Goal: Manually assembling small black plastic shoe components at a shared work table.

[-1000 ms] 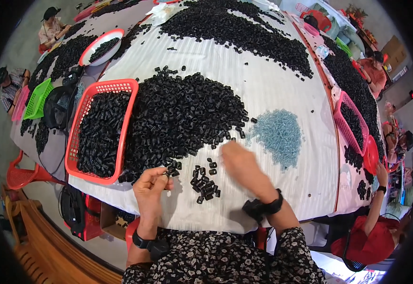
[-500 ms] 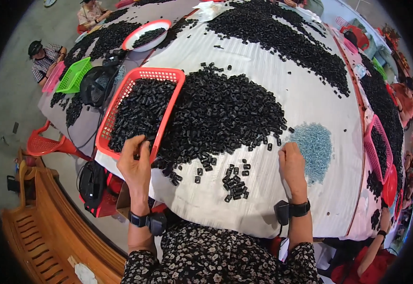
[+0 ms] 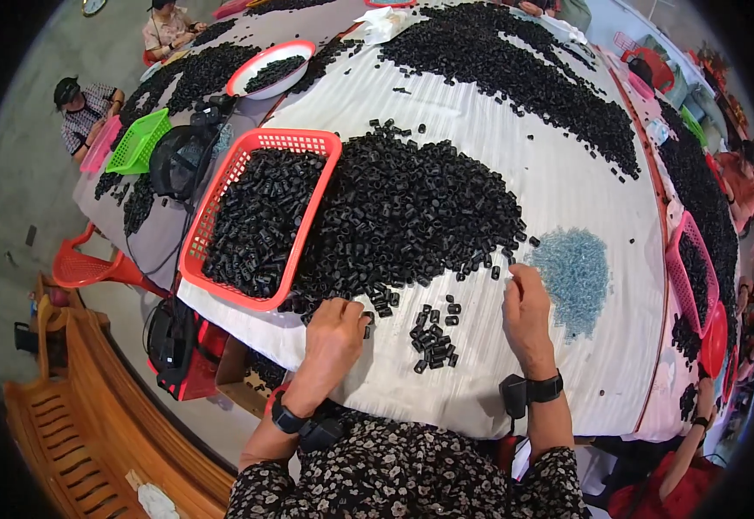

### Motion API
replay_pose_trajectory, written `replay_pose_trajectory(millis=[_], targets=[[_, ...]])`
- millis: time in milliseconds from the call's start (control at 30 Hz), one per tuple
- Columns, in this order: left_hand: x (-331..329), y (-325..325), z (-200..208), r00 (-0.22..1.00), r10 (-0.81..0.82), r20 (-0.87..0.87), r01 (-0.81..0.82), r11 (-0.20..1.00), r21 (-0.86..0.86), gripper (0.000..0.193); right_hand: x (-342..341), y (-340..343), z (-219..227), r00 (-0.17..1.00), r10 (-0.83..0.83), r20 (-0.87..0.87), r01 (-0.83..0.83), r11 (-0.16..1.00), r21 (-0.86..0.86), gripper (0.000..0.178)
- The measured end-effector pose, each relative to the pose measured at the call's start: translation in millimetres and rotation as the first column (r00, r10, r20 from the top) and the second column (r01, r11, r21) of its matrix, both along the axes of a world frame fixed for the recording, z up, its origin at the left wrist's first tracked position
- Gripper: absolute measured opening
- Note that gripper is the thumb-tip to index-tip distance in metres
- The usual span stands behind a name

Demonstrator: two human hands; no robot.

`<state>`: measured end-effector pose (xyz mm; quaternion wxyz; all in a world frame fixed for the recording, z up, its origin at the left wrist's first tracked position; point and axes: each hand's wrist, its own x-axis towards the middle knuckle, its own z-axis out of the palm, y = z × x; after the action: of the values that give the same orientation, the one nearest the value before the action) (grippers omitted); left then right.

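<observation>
My left hand (image 3: 335, 336) is closed, knuckles up, beside a few loose black plastic pieces at the near edge of a large heap of short black tube-like pieces (image 3: 416, 208). Its fingertips are close to those pieces; whether one is in them is hidden. To its right lies a small loose group of the same pieces (image 3: 433, 339). My right hand (image 3: 528, 316) is held with fingers curled together, right of that group and beside a pile of small clear bluish pieces (image 3: 572, 281). What the right fingers hold, if anything, is too small to make out.
A red basket (image 3: 335, 164) full of black pieces stands left of the heap. Farther off are a white basin (image 3: 299, 76) with a red rim, a green basket (image 3: 139, 143) and a pink basket (image 3: 686, 272). Other people sit around the table; a wooden bench (image 3: 92, 406) is at left.
My left hand has moved from the basket's near corner rightward and nearer to me, down to the heap's front edge. My right hand stays almost in place. The view has shifted slightly.
</observation>
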<state>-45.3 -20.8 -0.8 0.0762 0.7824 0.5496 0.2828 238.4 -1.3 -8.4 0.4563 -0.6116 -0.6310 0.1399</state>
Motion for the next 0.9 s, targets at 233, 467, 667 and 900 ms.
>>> replay_pose_trajectory(millis=[233, 467, 667, 900], targets=[[3, 6, -18, 0.996, -0.089, -0.027, 0.087, 0.993, -0.084, 0.013, 3, -5, -13, 0.998, 0.052, -0.035, -0.054, 0.997, -0.063, 0.008], [2, 6, -15, 0.991, -0.085, 0.103, 0.101, 0.981, -0.165, 0.017, -11, -4, 5, 0.979, 0.084, -0.188, -0.090, 0.996, -0.021, 0.006], [3, 6, -14, 0.924, -0.041, 0.380, 0.126, 0.971, -0.203, 0.016, -43, 7, 29, 0.920, 0.262, -0.291, -0.291, 0.955, -0.063, 0.006], [-5, 9, -3, 0.371, 0.319, 0.872, 0.344, 0.825, -0.448, 0.016, -96, 2, 43, 0.569, 0.375, -0.731, -0.620, 0.780, -0.082, 0.009]])
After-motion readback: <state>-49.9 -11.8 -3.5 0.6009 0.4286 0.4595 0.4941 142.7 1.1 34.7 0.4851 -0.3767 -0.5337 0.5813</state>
